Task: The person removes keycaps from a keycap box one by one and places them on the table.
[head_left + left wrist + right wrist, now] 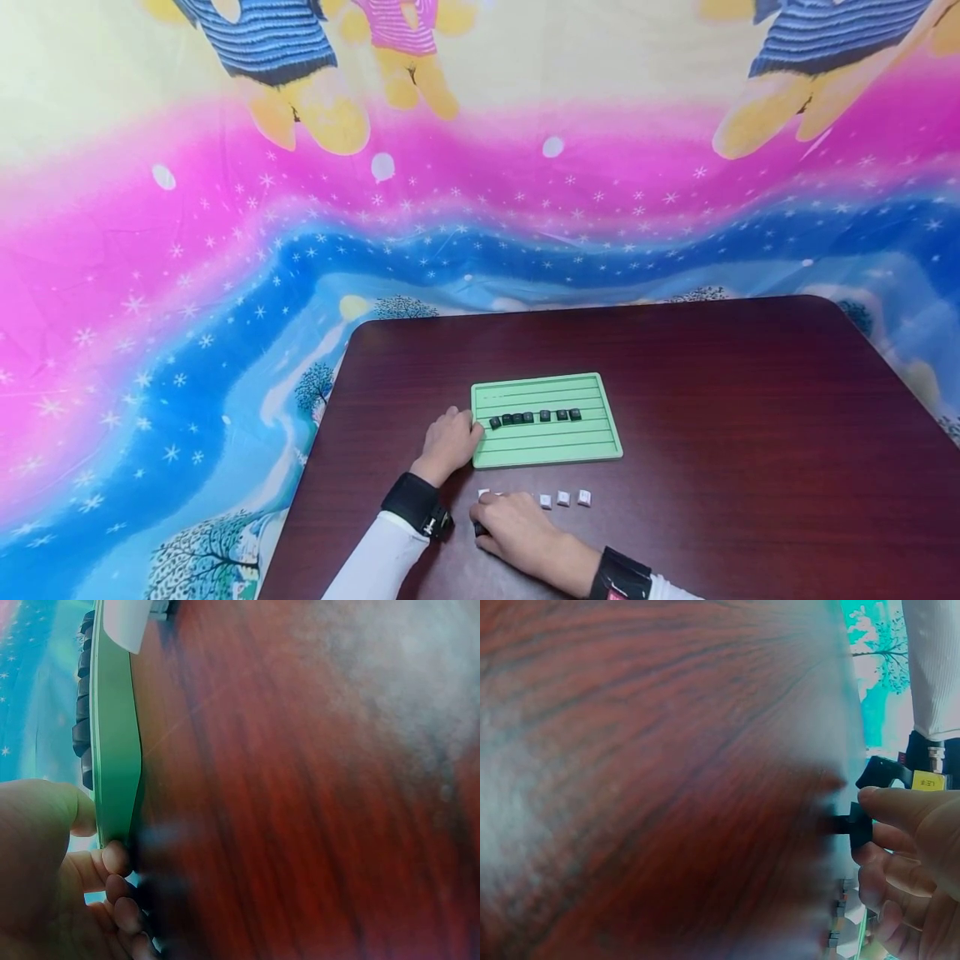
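A green ridged tray (540, 454) lies on the table, with a row of several black keycaps (545, 416) across its middle. My left hand (447, 442) grips the tray's left edge; in the left wrist view the thumb (84, 814) is at the upper rim and a fingertip (117, 857) is at the lower side. In front of the tray, my right hand (517, 527) pinches a black keycap (861, 826) between thumb and finger, close over the table. White keycaps (563, 498) form a row just beyond this hand, which hides part of it.
The dark reddish table (720, 433) extends well to the right of the tray. Behind it hangs a printed cloth (480, 200) in pink and blue. Black bands (412, 500) wrap both wrists over white sleeves (375, 558).
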Demonstrator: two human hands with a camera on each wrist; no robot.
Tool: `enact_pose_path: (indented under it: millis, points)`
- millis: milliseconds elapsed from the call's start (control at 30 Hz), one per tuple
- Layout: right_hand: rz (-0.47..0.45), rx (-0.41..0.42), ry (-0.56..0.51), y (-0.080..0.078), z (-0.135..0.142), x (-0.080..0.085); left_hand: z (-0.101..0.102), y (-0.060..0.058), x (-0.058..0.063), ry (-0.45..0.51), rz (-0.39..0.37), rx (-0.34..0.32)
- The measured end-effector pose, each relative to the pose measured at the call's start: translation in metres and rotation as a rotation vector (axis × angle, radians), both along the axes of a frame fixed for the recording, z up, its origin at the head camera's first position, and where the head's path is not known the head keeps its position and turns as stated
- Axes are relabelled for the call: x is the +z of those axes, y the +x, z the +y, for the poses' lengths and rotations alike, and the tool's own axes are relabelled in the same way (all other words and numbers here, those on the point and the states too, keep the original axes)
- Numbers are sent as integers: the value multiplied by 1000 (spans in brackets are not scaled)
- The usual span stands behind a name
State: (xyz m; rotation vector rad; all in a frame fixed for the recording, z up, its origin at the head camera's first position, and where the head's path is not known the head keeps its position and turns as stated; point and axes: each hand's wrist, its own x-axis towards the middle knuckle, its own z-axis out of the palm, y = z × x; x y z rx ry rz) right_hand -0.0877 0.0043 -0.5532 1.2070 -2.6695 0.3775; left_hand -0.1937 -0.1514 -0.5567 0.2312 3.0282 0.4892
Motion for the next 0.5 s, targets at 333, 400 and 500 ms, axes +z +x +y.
enact_pose_path:
  millis: [333,400,500]
  points:
    - [-10,11,-28,-2,2,9,0,0,0,1,9,1]
    - [-14,9,-29,-3,4,12,0,0,0,2,18,1]
    - [-22,-1,-32,-5,7,16,0,0,0,-10,29,2]
